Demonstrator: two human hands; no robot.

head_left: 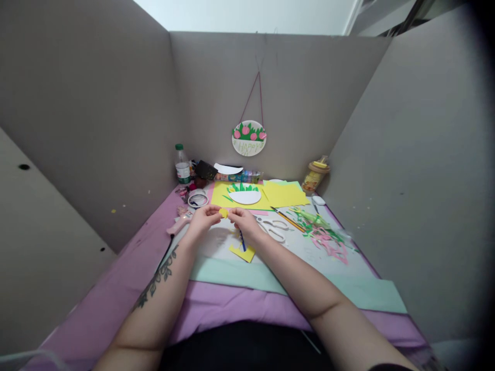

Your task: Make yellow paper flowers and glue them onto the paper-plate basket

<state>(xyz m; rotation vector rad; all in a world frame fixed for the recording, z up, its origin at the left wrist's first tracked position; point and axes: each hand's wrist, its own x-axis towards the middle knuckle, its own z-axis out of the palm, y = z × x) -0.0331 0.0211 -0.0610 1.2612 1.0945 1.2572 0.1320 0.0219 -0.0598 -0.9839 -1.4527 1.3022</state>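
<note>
Paper piece (223, 213), yellow and small, pinched by left hand (206, 218) and right hand (245, 222) close together, just in front of white half-disc (245, 198). Already along half-disc's top edge: green leaves (245, 188). Beyond and above half-disc, seemingly finished: hanging plate (249, 139) with pink flowers (245, 131) and lettering (249, 147). Probably left, by comparison: more decoration and lettering for half-disc. Well in front of half-disc: cut yellow scrap (249, 255), blue pen (242, 240) partly across.
</note>
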